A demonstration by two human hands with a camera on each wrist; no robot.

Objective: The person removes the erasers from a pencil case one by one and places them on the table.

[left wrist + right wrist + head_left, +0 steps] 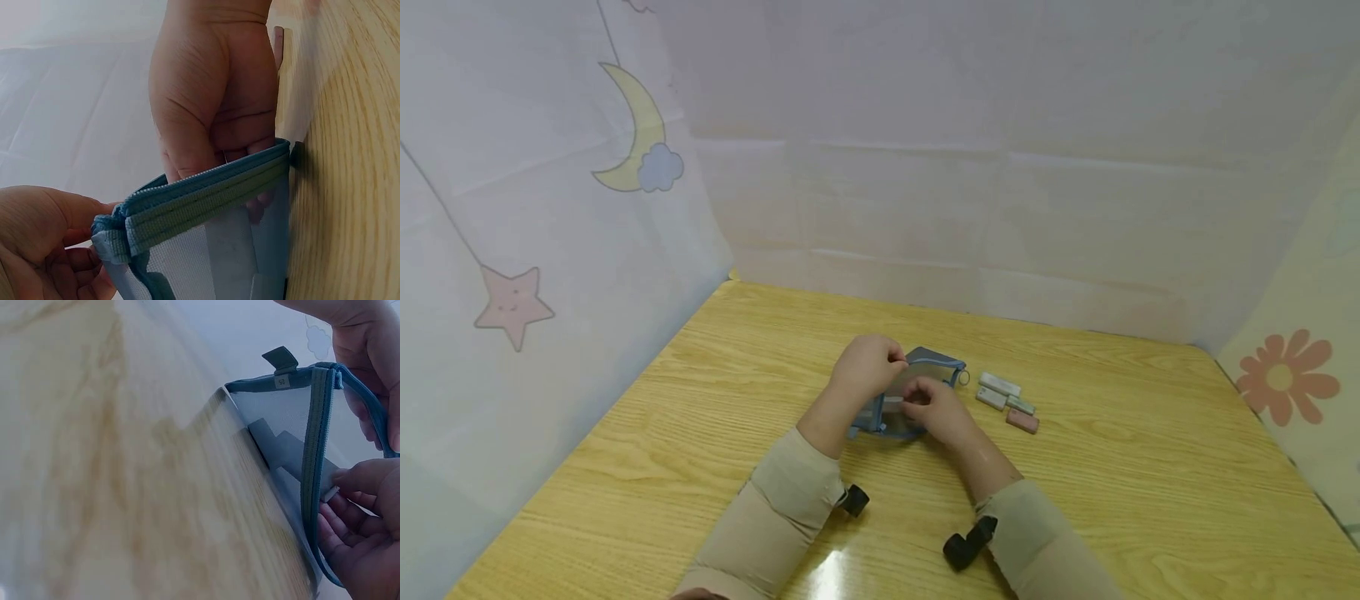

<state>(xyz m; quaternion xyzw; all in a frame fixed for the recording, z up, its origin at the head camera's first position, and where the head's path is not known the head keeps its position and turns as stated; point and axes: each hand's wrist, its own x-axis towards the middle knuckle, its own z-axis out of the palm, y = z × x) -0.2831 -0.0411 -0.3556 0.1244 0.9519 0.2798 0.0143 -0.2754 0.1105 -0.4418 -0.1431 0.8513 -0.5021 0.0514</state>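
Observation:
A blue-edged mesh zip pouch (934,358) lies on the table with its mouth open. My left hand (867,367) pinches the pouch's edge at one end of the zip; in the left wrist view that hand (44,244) is at the lower left. My right hand (938,408) reaches into the mouth. Between its thumb and fingers it pinches a small pale rectangular block (306,459), perhaps an eraser, seen in the right wrist view. Another grey block (264,437) shows through the mesh beside it. In the left wrist view, mesh and zip partly hide the right fingertips.
Right of the pouch lie several small blocks: white ones (1000,384), a greenish one (1021,405) and a pink one (1022,421). A metal ring (965,377) hangs at the pouch's corner. Patterned cloth (887,208) stands behind the wooden table (700,400).

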